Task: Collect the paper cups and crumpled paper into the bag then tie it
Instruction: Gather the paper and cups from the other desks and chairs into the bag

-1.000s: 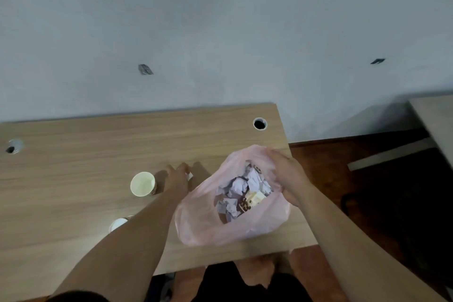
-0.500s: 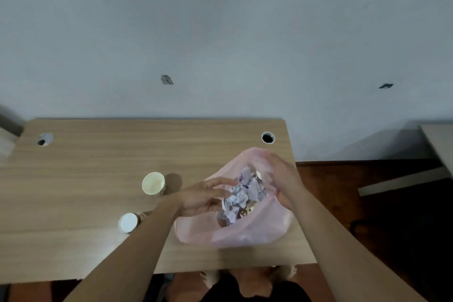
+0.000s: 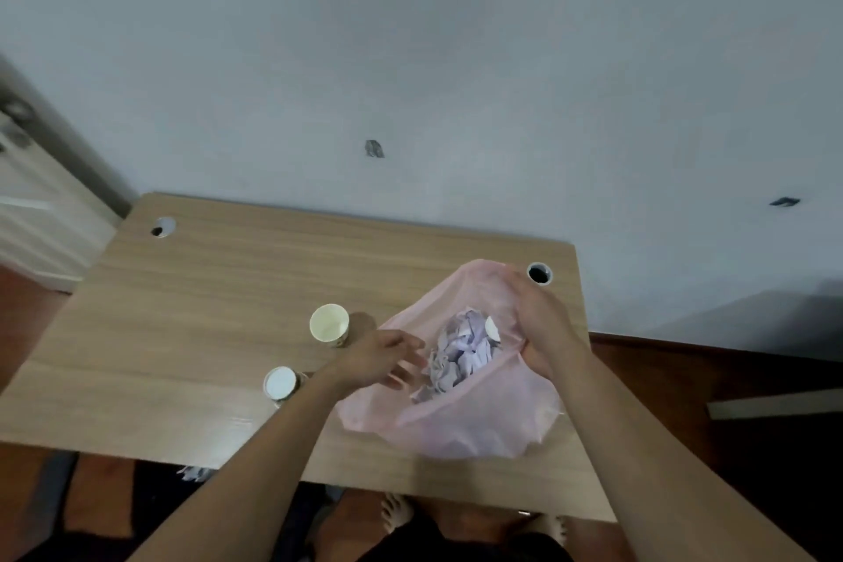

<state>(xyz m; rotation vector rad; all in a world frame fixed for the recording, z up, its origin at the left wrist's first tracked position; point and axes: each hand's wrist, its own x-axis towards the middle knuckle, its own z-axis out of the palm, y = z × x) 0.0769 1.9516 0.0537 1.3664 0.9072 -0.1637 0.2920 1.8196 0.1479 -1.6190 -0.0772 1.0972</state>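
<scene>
1. Pink bag (image 3: 479,420) sits on the wooden table (image 3: 182,310), near its right front edge, mouth open.
2. Crumpled paper (image 3: 460,351) is piled inside the bag, with one white cup rim (image 3: 492,329) showing beside it.
3. Right hand (image 3: 543,324) grips the bag's far right rim, fingers curled into the plastic.
4. Left hand (image 3: 383,358) is at the bag's left rim, fingers loosely spread, holding nothing.
5. Two cups are outside the bag, left of it. The upright cup (image 3: 329,323) is just beyond the left hand. The tipped cup (image 3: 279,382) is beside the left wrist.
</scene>
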